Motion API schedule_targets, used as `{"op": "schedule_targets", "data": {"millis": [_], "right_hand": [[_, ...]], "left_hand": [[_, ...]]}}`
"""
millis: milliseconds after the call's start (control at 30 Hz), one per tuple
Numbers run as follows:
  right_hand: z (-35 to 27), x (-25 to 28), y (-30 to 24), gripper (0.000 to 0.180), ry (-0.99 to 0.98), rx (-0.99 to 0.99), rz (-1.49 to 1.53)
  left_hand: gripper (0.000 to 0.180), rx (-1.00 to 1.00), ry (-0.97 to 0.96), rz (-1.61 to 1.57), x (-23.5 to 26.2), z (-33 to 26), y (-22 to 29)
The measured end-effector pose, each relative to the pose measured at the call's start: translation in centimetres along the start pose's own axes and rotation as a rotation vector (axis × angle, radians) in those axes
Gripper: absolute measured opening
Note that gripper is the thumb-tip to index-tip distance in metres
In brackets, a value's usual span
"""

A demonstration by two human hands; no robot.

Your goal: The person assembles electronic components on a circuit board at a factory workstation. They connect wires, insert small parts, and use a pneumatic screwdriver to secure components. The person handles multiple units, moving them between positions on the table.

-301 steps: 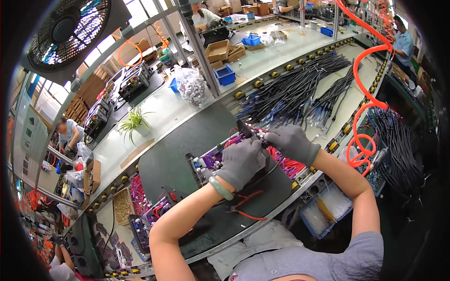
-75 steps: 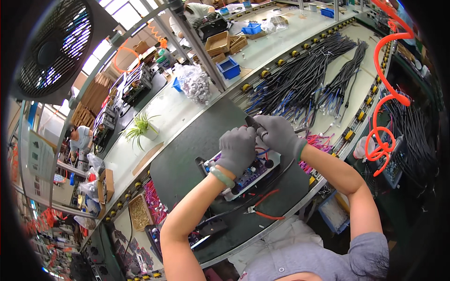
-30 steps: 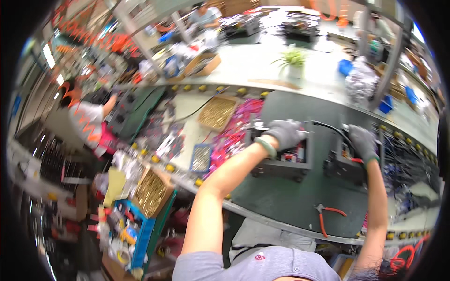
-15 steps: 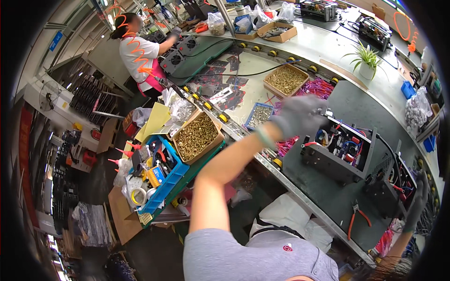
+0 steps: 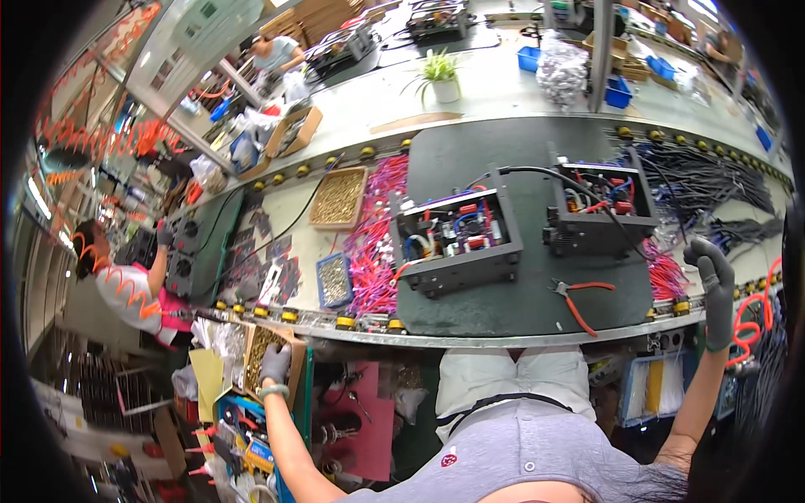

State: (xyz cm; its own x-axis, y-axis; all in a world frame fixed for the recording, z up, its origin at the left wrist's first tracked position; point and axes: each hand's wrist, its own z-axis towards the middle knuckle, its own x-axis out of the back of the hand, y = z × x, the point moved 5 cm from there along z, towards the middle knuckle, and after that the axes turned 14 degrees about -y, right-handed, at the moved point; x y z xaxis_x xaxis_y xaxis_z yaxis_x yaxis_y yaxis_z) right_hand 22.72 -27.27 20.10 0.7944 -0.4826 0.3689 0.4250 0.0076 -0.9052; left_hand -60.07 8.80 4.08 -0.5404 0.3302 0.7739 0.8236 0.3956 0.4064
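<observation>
My left hand (image 5: 275,362), in a grey glove, reaches down below the bench's front edge into a cardboard box of brass-coloured screws (image 5: 257,345). Its fingertips are hidden in the box. My right hand (image 5: 714,270), also gloved, hovers at the bench's right end beside a bundle of red wires (image 5: 667,277). Its fingers are loosely apart and hold nothing. Between my arms, on a dark mat (image 5: 537,302), stand two open black electronics boxes (image 5: 457,239) (image 5: 599,205) with coloured wiring inside. Red-handled pliers (image 5: 579,298) lie on the mat in front of them.
Two trays of small screws (image 5: 338,197) (image 5: 334,281) and pink wire bundles (image 5: 373,251) lie left of the mat. Black cables (image 5: 704,176) are spread at the right. A potted plant (image 5: 440,75) stands at the back. A person (image 5: 126,285) works at the left.
My left hand has dropped from the bench top, beside the near black box, into the screw box underneath. My right hand has come away from the far black box to the bench's right end.
</observation>
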Motion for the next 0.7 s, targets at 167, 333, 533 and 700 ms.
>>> {"op": "schedule_targets", "data": {"millis": [167,333,533,700], "right_hand": [[-4.8,1.6,-2.0,0.025,0.098,0.027,-0.085],[-10.0,3.7,-7.5,0.017,0.318,0.065,-0.615],[-20.4,11.6,-4.9,0.018,0.965,-0.004,-0.562],[-23.2,13.6,5.9,0.049,0.46,-0.704,-1.03]], "left_hand": [[0.062,-0.219,-0.026,0.185,0.0,2.9,1.8],[0.058,-0.527,0.075,0.043,-3.6,-3.4,16.7],[0.054,-0.893,-0.169,-0.115,-11.1,-13.1,33.9],[0.051,-0.951,-0.509,-0.162,-16.9,-16.9,40.4]]}}
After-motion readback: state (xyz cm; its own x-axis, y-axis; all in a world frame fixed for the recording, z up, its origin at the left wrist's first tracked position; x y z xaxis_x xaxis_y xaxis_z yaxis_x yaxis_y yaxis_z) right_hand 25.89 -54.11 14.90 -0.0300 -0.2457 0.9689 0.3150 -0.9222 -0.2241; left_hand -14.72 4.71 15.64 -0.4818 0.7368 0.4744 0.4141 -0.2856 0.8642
